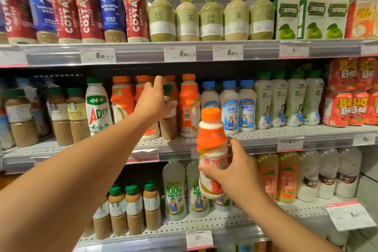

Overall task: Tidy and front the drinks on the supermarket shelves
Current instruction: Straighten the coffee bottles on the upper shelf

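My right hand (235,172) grips an orange-capped orange-and-white milk drink bottle (211,149), held upright in front of the middle shelf (266,139). My left hand (154,99) reaches into the middle shelf and grips a green-capped brown coffee bottle (168,122) that stands among the orange-capped bottles (189,106). More orange-capped bottles (122,96) stand to the left of that hand, partly hidden by it.
A green-capped AD calcium bottle (98,106) and Starbucks coffee bottles (61,116) stand left on the middle shelf; blue-capped coconut drinks (231,108) and red cans (345,108) stand right. Costa bottles (86,6) fill the top shelf. Coconut water bottles (174,190) stand below.
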{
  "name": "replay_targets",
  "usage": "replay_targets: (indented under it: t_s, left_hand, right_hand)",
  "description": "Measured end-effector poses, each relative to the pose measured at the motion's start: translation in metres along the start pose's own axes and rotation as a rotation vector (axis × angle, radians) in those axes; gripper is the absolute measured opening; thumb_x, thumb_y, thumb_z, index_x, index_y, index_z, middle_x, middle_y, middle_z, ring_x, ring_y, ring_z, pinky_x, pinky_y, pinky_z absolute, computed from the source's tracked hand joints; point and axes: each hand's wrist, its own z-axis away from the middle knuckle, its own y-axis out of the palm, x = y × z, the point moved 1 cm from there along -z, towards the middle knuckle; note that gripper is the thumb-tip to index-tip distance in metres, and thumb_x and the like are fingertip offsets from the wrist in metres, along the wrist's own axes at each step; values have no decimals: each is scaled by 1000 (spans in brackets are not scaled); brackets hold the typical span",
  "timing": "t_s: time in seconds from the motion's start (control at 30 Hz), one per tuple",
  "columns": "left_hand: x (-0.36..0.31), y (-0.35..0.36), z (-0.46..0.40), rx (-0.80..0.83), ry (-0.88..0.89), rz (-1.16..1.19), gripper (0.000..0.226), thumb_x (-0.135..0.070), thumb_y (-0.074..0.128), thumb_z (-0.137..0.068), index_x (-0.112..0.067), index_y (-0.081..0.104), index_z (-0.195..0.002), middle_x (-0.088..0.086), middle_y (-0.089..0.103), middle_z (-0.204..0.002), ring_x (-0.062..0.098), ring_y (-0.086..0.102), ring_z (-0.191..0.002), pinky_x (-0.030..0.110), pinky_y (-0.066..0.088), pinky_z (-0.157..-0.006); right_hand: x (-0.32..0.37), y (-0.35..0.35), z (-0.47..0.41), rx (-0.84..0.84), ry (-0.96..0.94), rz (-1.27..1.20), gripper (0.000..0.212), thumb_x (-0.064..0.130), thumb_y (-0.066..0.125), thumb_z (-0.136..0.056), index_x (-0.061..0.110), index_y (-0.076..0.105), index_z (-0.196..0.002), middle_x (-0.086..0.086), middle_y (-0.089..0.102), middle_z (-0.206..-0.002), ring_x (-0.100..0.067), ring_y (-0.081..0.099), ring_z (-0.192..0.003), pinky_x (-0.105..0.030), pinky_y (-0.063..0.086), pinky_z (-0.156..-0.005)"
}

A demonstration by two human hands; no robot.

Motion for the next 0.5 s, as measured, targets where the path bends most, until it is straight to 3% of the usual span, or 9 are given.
replay_targets:
  t_s: [0.07, 0.17, 0.27, 0.4, 0.5]
  left_hand:
    - [-2, -4, 11, -4, 35, 75, 54, -32, 75, -81, -24, 36, -118, 10, 62, -107, 28, 60, -85, 37, 49, -69]
    - [3, -16, 27, -67, 52, 183, 52, -34, 75, -81, -31, 37, -116, -1, 61, -103, 23, 62, -84, 34, 52, -67]
    - [20, -46, 37, -143, 20, 385, 51, -39, 76, -79, -38, 40, -115, -7, 56, -100, 10, 57, -82, 21, 46, -60]
    - [47, -97, 46, -135, 53, 395, 48, -40, 78, -75, -43, 42, -107, -13, 58, -94, 0, 55, -79, 17, 40, -55]
    - [70, -119, 56, -85, 45, 373, 47, -36, 79, -75, -43, 43, -105, -18, 56, -87, 4, 59, -76, 20, 46, -56]
  right_hand:
    - [9, 4, -4, -27, -29, 6, 61, 52, 84, -59, 42, 48, -109, 21, 60, -103, 4, 58, -91, -24, 51, -75]
    - [29, 13, -14, -85, -105, 56, 61, 53, 82, -61, 40, 47, -109, 20, 52, -107, 5, 52, -93, -18, 43, -71]
    - [53, 25, -31, -120, -131, 82, 60, 51, 82, -63, 33, 50, -111, 13, 54, -109, -5, 54, -95, -27, 47, -77]
    - [83, 51, -57, -180, -181, 182, 56, 48, 83, -64, 27, 49, -104, 9, 49, -101, -5, 47, -87, -19, 38, -69]
    - [95, 76, -75, -187, -162, 204, 67, 44, 84, -65, 20, 50, -117, 3, 45, -108, -12, 46, -96, -28, 40, -80]
